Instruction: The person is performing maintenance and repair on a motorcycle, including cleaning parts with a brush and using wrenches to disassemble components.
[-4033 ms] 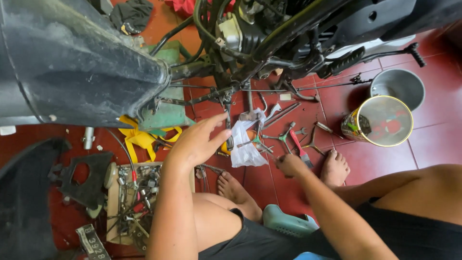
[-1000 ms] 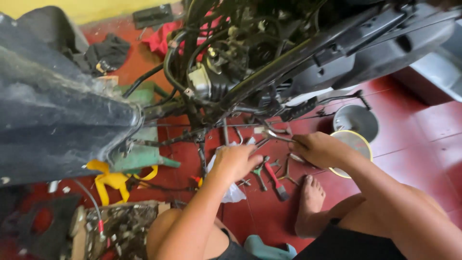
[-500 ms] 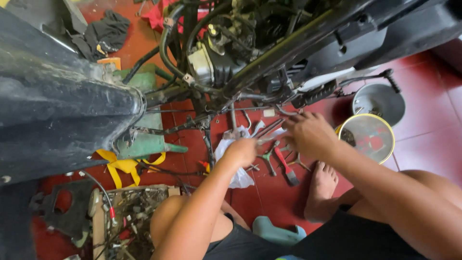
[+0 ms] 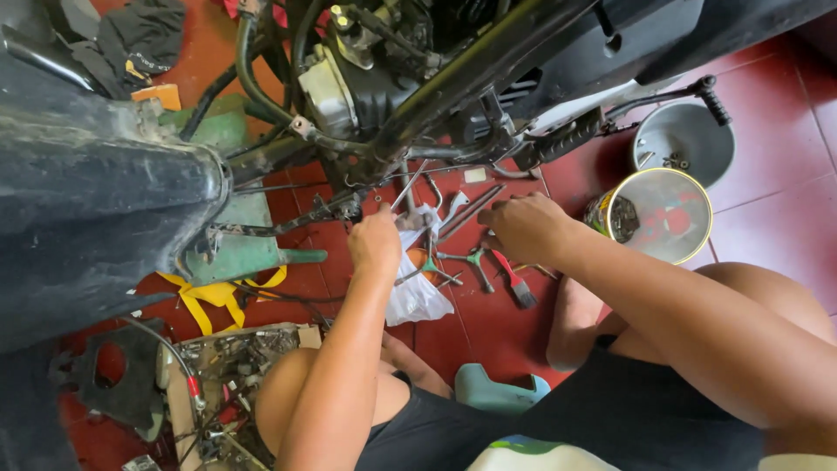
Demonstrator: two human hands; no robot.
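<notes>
Red floor tiles are carrying scattered tools under a stripped motorcycle frame. Left hand is curling its fingers shut around a thin metal rod just below the frame, above a white plastic bag. Right hand is hovering half-curled over the tools, beside a red-handled brush; whether it is gripping anything cannot be told.
</notes>
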